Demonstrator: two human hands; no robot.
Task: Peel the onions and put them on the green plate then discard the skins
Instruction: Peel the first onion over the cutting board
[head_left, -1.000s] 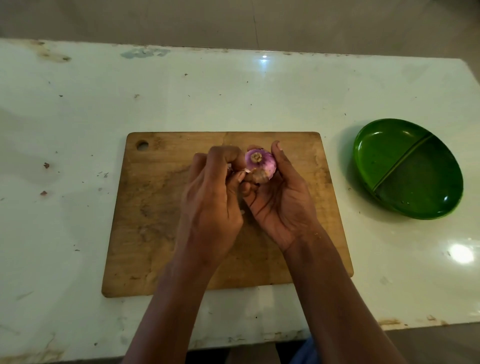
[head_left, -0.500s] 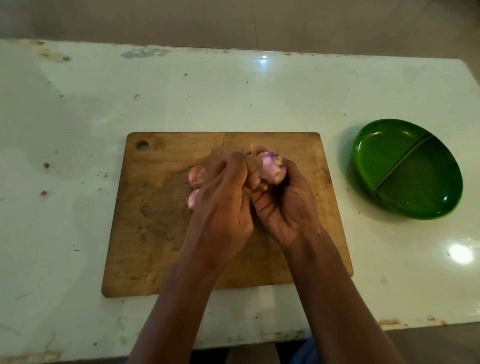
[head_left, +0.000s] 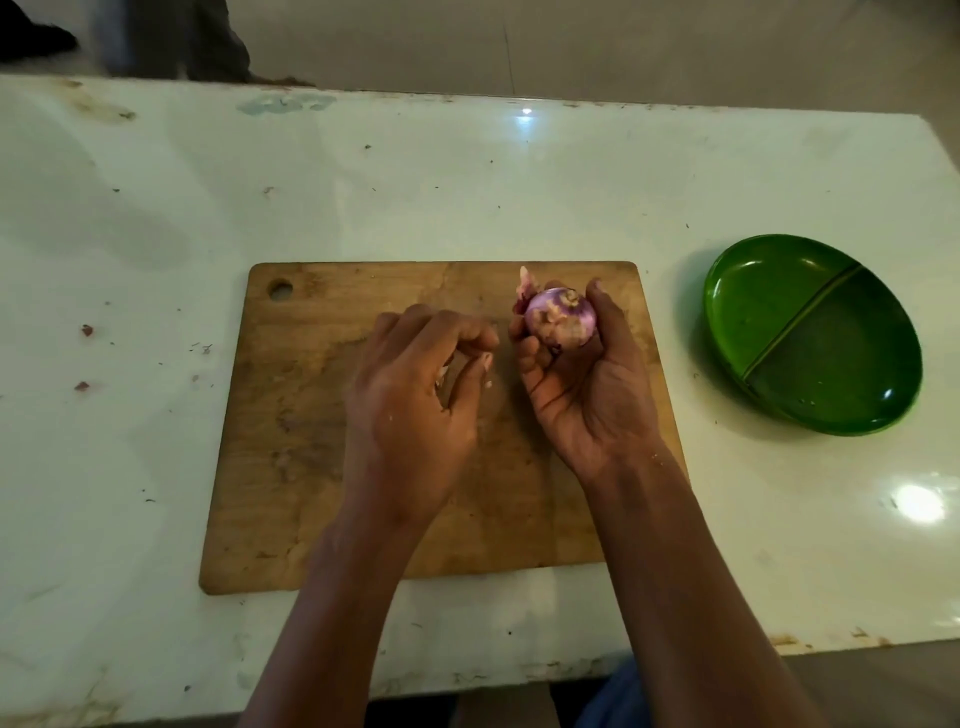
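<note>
My right hand (head_left: 576, 395) grips a partly peeled purple onion (head_left: 561, 317) palm-up over the far right part of the wooden cutting board (head_left: 301, 426). A loose flap of skin (head_left: 524, 283) sticks up at the onion's left side. Just left of it, a small gap away, my left hand (head_left: 415, 395) hovers over the board with its fingers curled. Pale bits of onion skin (head_left: 442, 375) show inside the curl. The green divided plate (head_left: 763, 306) sits to the right of the board and holds nothing.
The board lies in the middle of a white, stained table (head_left: 519, 182). A few small skin scraps (head_left: 85, 330) dot the table at the left. The table's front edge runs just below the board, and its right edge lies past the plate.
My hands have come apart: the left hand pulled away to the left from the onion, and the right hand turned the onion and lifted it slightly toward the far right.
</note>
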